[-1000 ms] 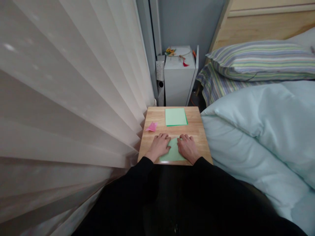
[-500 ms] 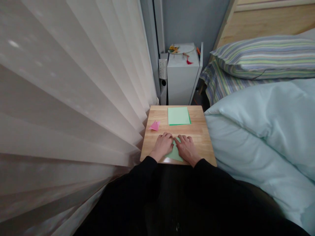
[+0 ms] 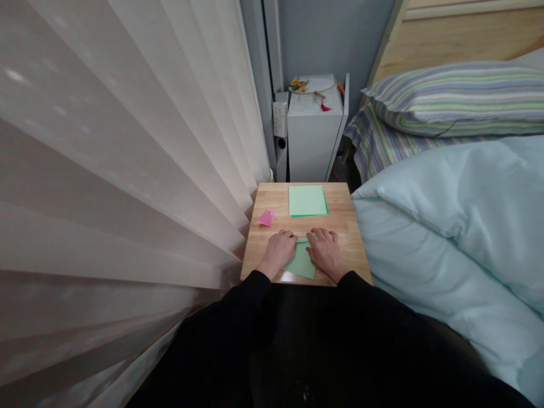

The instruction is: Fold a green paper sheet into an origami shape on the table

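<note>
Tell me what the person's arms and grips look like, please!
The left sleeve and right sleeve are long and black, with no pattern that I can see. The left grip and right grip are human, bare and ungloved, with ordinary fingers.

A pleated curtain (image 3: 127,170) fills the left side. By the grey wall (image 3: 335,39) stands a white cabinet (image 3: 311,144) – a red tassel (image 3: 325,106) on its top. At right, a striped pillow (image 3: 463,99) lies before a wooden headboard (image 3: 463,38) – a pale blue quilt (image 3: 480,187) rumpled nearer.
</note>
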`<state>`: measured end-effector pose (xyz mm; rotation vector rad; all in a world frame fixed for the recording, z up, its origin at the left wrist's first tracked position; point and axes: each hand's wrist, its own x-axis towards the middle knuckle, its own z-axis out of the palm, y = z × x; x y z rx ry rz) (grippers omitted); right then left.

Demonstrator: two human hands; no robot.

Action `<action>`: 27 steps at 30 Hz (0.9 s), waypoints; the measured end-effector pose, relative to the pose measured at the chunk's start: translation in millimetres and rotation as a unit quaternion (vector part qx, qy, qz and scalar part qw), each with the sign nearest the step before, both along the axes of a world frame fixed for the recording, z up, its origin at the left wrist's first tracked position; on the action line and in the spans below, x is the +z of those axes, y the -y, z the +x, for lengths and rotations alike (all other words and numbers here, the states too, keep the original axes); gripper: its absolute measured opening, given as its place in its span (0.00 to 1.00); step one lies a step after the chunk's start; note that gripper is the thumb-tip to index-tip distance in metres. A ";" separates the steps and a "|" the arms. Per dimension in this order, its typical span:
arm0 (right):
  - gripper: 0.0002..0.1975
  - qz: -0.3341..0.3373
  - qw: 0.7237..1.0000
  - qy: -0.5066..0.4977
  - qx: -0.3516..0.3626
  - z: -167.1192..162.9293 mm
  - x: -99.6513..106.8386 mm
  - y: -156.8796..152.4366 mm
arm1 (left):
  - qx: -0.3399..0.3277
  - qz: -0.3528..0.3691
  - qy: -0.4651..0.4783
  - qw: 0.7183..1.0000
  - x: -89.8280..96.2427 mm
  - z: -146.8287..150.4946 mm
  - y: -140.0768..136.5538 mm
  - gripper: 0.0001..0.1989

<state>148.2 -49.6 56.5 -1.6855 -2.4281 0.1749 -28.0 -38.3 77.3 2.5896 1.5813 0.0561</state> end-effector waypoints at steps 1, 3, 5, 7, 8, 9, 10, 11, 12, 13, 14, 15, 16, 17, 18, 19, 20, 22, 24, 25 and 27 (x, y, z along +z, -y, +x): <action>0.14 0.004 1.000 -0.006 0.001 1.0 2.6 -2.4 | 0.007 -0.003 0.002 1.000 1.8 0.6 -1.0 0.11; 0.11 0.019 1.000 -0.017 0.007 2.1 10.2 -6.9 | 0.024 -0.004 0.009 1.000 6.0 1.5 -2.8 0.13; 0.11 0.043 0.999 -0.027 0.014 2.7 19.9 -10.3 | 0.034 0.005 0.021 0.999 10.3 1.6 -4.7 0.15; 0.12 0.072 0.996 -0.039 0.029 3.4 29.3 -12.0 | 0.032 0.018 0.045 0.998 13.4 0.7 -6.7 0.18; 0.13 0.087 0.994 -0.045 0.040 3.9 33.2 -12.3 | 0.025 0.023 0.063 0.997 14.4 -0.1 -7.7 0.18; 0.13 0.100 0.992 -0.051 0.051 4.5 36.4 -12.3 | 0.018 0.028 0.086 0.996 15.2 -1.1 -8.6 0.19; 0.13 0.112 0.990 -0.058 0.061 5.3 38.7 -12.0 | 0.011 0.030 0.114 0.993 15.8 -2.3 -9.3 0.20; 0.13 0.123 0.988 -0.065 0.067 6.3 40.4 -11.6 | 0.006 0.030 0.149 0.988 16.4 -3.5 -9.9 0.20; 0.13 0.134 0.986 -0.073 0.069 7.6 41.5 -11.2 | 0.004 0.028 0.192 0.981 16.9 -4.8 -10.3 0.21; 0.13 0.144 0.984 -0.082 0.068 9.1 42.3 -10.9 | 0.005 0.023 0.243 0.970 17.5 -6.1 -10.5 0.21; 0.12 0.153 0.982 -0.091 0.063 10.7 43.0 -10.6 | 0.008 0.012 0.301 0.953 18.3 -7.3 -10.7 0.22; 0.12 0.162 0.980 -0.100 0.058 12.4 43.7 -10.4 | 0.009 -0.005 0.358 0.934 19.2 -8.4 -10.8 0.23; 0.12 0.171 0.978 -0.111 0.051 14.1 44.6 -10.2 | 0.009 -0.027 0.407 0.913 20.3 -9.3 -10.9 0.24; 0.12 0.180 0.975 -0.122 0.046 15.7 45.6 -9.9 | 0.010 -0.048 0.446 0.894 21.6 -10.1 -11.0 0.26; 0.12 0.190 0.972 -0.134 0.045 16.9 46.7 -9.6 | 0.012 -0.067 0.472 0.879 22.9 -10.6 -11.2 0.27; 0.12 0.200 0.968 -0.147 0.048 17.7 47.7 -9.2 | 0.014 -0.079 0.486 0.870 24.4 -11.0 -11.5 0.28; 0.12 0.207 0.964 -0.159 0.057 18.1 48.6 -8.5 | 0.018 -0.083 0.491 0.867 26.0 -11.3 -11.8 0.27; 0.12 0.209 0.956 -0.186 0.090 17.1 50.4 -6.5 | 0.032 -0.075 0.485 0.871 29.5 -11.8 -12.5 0.24; 0.13 0.193 0.947 -0.227 0.116 14.0 52.3 -3.6 | 0.054 -0.057 0.473 0.878 33.6 -13.0 -13.4 0.22; 0.12 0.185 0.941 -0.257 0.117 12.0 53.5 -2.0 | 0.064 -0.047 0.467 0.880 35.8 -13.8 -13.9 0.22; 0.13 0.174 0.923 -0.334 0.083 7.6 55.8 0.8 | 0.075 -0.027 0.461 0.884 40.6 -15.4 -14.5 0.23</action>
